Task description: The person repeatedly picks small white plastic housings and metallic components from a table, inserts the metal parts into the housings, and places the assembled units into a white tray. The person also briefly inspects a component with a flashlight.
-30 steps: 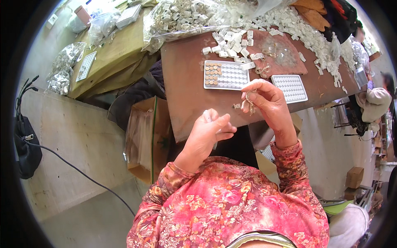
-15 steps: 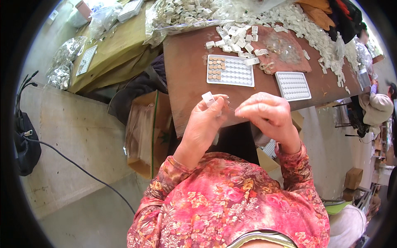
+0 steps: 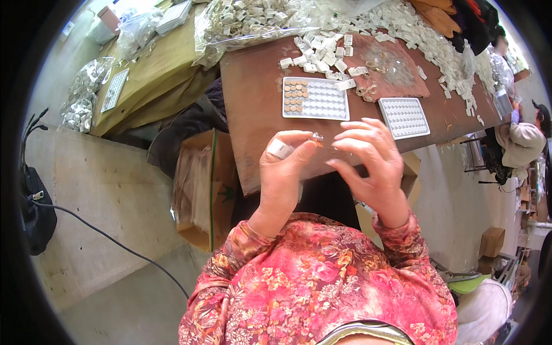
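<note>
My left hand (image 3: 282,172) is closed, pinching a small shiny piece (image 3: 317,137) between thumb and forefinger; its exact kind is too small to make out. A little white tag (image 3: 280,149) lies against the fingers of that same hand. Just to the right, my right hand (image 3: 371,158) has its fingers spread and the thumb apart, close to the shiny piece. Beyond both hands sits a white tray (image 3: 325,114) of small cups, its left columns partly filled with round tan pieces. A second white tray (image 3: 422,131) with rows of cups stands to its right.
Loose white tags (image 3: 328,54) are heaped behind the first tray, and a long spread of them (image 3: 437,54) runs along the table's far right. A reddish cloth (image 3: 411,86) carries clear bits. An open cardboard box (image 3: 221,184) stands left of the table (image 3: 247,115). A person (image 3: 520,144) is at far right.
My right hand's fingers have opened from a bunched pose and spread. In my left hand the white tag has tipped down against the fingers, and the shiny piece now shows at the fingertips.
</note>
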Demonstrator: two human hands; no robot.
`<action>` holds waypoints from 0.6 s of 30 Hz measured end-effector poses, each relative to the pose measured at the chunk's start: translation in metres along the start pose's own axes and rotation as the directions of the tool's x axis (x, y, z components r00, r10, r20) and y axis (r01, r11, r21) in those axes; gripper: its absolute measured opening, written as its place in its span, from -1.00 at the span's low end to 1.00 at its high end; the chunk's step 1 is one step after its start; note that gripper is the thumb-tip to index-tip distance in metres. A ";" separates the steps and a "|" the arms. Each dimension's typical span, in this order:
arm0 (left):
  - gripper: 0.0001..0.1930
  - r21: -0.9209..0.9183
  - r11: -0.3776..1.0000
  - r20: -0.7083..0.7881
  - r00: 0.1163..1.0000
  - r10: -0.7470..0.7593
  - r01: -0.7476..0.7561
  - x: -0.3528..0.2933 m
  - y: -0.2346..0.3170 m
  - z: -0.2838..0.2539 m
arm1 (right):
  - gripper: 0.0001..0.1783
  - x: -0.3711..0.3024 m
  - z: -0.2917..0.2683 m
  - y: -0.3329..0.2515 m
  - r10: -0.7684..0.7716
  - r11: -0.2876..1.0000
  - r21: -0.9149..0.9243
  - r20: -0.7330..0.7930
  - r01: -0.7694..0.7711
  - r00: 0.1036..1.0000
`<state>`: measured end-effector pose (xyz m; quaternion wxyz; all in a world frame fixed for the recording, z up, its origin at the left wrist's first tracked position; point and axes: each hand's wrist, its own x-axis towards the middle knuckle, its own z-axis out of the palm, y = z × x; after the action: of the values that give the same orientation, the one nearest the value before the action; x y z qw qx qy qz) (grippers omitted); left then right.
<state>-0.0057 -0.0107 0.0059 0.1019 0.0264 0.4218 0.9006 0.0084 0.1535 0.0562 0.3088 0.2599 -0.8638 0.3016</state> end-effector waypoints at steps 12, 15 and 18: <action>-0.66 -0.091 0.972 0.114 0.972 -0.204 0.215 0.004 -0.004 -0.005 | -0.88 -0.019 0.027 0.011 0.703 0.412 0.615 0.254 -0.672 0.664; -0.68 -0.315 0.891 0.090 0.945 -0.314 0.326 0.006 -0.003 -0.008 | -0.86 -0.018 0.023 0.018 0.645 0.156 0.692 0.469 -0.705 0.603; -0.69 -0.099 0.952 0.032 0.957 -0.288 0.290 0.006 -0.003 -0.008 | -0.85 -0.017 0.024 0.020 0.628 -0.031 0.695 0.573 -0.719 0.527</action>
<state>-0.0118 -0.0141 -0.0018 0.2374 -0.0332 0.3736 0.8961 -0.0017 0.1555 0.0225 -0.1064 -0.0614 -0.5794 0.8057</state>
